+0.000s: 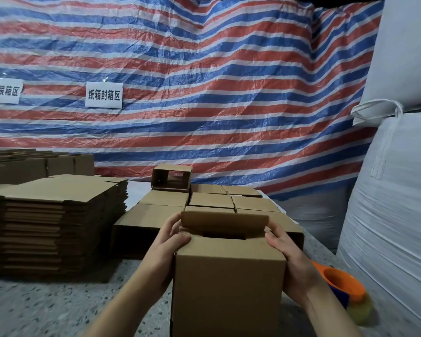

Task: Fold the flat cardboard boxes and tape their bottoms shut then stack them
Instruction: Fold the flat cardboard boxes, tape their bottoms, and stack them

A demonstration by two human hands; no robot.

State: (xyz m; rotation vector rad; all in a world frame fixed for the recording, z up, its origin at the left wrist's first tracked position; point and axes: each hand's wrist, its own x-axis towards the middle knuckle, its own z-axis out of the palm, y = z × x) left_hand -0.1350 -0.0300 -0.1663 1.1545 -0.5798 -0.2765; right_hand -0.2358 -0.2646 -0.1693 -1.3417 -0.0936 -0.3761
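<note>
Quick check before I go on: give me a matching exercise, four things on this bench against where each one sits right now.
Things:
1. tall stack of flat brown cardboard blanks
2. orange plastic tape dispenser
3. brown cardboard box with its end flaps half folded
4. single open-ended brown cardboard box lying on its side

Places:
A. gripped between the left hand and right hand
B. left side of the bench
C. on top of the finished boxes at the back
D. near right, beside the white sack

Pairs: 1-B, 2-D, 3-A, 4-C
</note>
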